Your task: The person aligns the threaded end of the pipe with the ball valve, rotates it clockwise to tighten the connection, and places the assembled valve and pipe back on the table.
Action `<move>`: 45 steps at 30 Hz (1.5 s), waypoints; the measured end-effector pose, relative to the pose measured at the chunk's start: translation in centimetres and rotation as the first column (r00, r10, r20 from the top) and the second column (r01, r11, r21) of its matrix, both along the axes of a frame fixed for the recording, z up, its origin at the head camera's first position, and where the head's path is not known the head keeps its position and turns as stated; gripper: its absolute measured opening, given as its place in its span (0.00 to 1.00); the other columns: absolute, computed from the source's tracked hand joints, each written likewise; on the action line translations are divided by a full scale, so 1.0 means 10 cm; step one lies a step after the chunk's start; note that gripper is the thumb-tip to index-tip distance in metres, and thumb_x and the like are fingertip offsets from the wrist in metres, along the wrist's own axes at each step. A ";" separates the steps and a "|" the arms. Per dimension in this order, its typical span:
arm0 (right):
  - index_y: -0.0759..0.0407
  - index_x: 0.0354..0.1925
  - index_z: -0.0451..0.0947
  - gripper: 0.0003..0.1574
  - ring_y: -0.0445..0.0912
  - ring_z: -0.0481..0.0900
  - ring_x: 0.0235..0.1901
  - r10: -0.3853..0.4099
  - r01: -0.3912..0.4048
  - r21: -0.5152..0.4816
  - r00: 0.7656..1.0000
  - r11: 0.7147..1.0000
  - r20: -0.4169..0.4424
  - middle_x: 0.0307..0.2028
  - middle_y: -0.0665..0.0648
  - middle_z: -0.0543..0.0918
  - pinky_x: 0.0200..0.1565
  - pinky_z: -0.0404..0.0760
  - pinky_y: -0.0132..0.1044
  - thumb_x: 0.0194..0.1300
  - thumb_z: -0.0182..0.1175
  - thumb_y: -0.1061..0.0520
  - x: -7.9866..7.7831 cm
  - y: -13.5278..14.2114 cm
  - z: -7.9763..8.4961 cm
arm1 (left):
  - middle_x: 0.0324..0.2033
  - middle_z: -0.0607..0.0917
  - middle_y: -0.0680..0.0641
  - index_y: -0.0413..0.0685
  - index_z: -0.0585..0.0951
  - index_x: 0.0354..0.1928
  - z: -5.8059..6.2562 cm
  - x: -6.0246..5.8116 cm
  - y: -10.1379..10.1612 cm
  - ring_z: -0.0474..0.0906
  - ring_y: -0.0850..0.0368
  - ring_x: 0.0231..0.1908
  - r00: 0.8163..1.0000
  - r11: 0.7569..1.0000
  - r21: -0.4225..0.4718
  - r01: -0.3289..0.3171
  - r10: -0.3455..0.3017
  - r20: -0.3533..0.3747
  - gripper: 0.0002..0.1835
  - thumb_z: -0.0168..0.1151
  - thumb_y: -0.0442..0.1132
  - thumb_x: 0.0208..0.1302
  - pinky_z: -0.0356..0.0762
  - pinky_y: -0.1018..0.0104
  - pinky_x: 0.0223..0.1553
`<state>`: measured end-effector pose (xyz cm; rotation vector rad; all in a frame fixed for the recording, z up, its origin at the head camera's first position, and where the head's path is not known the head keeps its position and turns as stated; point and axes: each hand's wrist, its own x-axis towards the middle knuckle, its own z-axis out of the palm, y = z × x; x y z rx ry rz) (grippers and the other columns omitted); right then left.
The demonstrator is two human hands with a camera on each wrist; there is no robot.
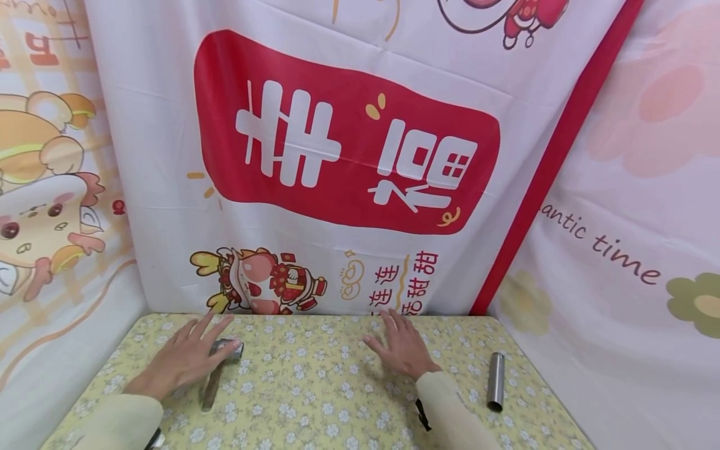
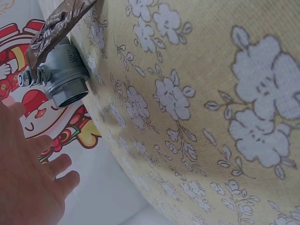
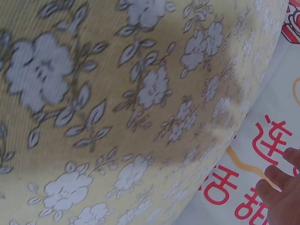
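Note:
My left hand (image 1: 182,359), fingers spread, hovers over the left part of the table, beside a ball valve (image 1: 233,351). The hand partly covers the valve in the head view. In the left wrist view the grey metal valve body (image 2: 68,75) shows its round threaded opening, and its lever handle (image 2: 56,30) looks wrapped in brown, wrinkled material. The left fingers (image 2: 58,164) do not grip it. Right of the middle, my right hand (image 1: 402,347) is spread over the tablecloth and holds nothing; its fingers (image 3: 276,183) appear at the corner of the right wrist view.
A shiny metal tube (image 1: 496,381) lies on the right side of the table. The table (image 1: 315,387) wears a yellow flowered cloth. Printed fabric (image 1: 349,262) hangs at its back edge, with more hangings (image 1: 590,325) on both sides.

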<state>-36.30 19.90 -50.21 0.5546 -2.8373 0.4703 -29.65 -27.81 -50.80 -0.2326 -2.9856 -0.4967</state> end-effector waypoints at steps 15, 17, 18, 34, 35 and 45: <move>0.58 0.86 0.57 0.58 0.67 0.61 0.81 -0.034 0.034 -0.020 0.999 0.999 0.015 0.83 0.66 0.62 0.76 0.66 0.68 0.78 0.53 0.22 0.00 0.22 -0.03 | 0.81 0.59 0.25 0.58 0.59 0.88 -0.04 -0.03 0.01 0.57 0.15 0.75 0.999 1.000 -0.009 -0.005 0.006 0.034 0.47 0.45 0.76 0.78 0.67 0.11 0.57; 0.57 0.85 0.59 0.57 0.66 0.62 0.81 -0.041 0.041 -0.019 0.999 0.999 0.015 0.83 0.66 0.64 0.76 0.66 0.67 0.78 0.53 0.23 0.00 0.24 -0.04 | 0.81 0.59 0.25 0.60 0.58 0.88 -0.05 -0.03 0.01 0.57 0.16 0.76 0.999 1.000 -0.009 -0.009 0.010 0.048 0.47 0.45 0.77 0.78 0.67 0.11 0.57; 0.58 0.85 0.59 0.57 0.66 0.62 0.81 -0.047 0.047 -0.019 0.999 0.999 0.017 0.82 0.66 0.64 0.76 0.67 0.67 0.77 0.53 0.23 0.00 0.25 -0.04 | 0.81 0.59 0.25 0.60 0.58 0.88 -0.06 -0.04 0.01 0.57 0.15 0.76 0.999 1.000 -0.010 -0.008 0.008 0.050 0.47 0.45 0.77 0.78 0.67 0.11 0.57; 0.65 0.85 0.59 0.62 0.67 0.64 0.79 -0.131 0.135 -0.045 0.989 0.990 0.068 0.79 0.70 0.67 0.75 0.68 0.67 0.75 0.58 0.23 0.02 0.40 -0.06 | 0.82 0.58 0.25 0.58 0.57 0.88 -0.10 -0.01 -0.01 0.57 0.14 0.75 0.997 1.000 -0.009 0.021 -0.020 0.070 0.47 0.45 0.76 0.79 0.70 0.13 0.54; 0.64 0.85 0.58 0.62 0.67 0.64 0.79 -0.137 0.141 -0.046 0.988 0.989 0.071 0.79 0.69 0.67 0.75 0.68 0.67 0.75 0.58 0.23 0.02 0.42 -0.06 | 0.82 0.58 0.25 0.58 0.57 0.88 -0.10 -0.01 -0.01 0.57 0.14 0.75 0.997 1.000 -0.009 0.021 -0.020 0.070 0.47 0.45 0.76 0.79 0.70 0.13 0.54; 0.67 0.82 0.62 0.61 0.67 0.66 0.77 -0.173 0.183 -0.100 0.980 0.978 0.097 0.77 0.72 0.69 0.74 0.70 0.66 0.75 0.62 0.26 0.02 0.58 -0.09 | 0.81 0.59 0.25 0.59 0.58 0.88 -0.10 0.00 0.01 0.58 0.14 0.75 0.997 1.000 -0.007 0.022 -0.021 0.078 0.47 0.45 0.76 0.78 0.68 0.12 0.57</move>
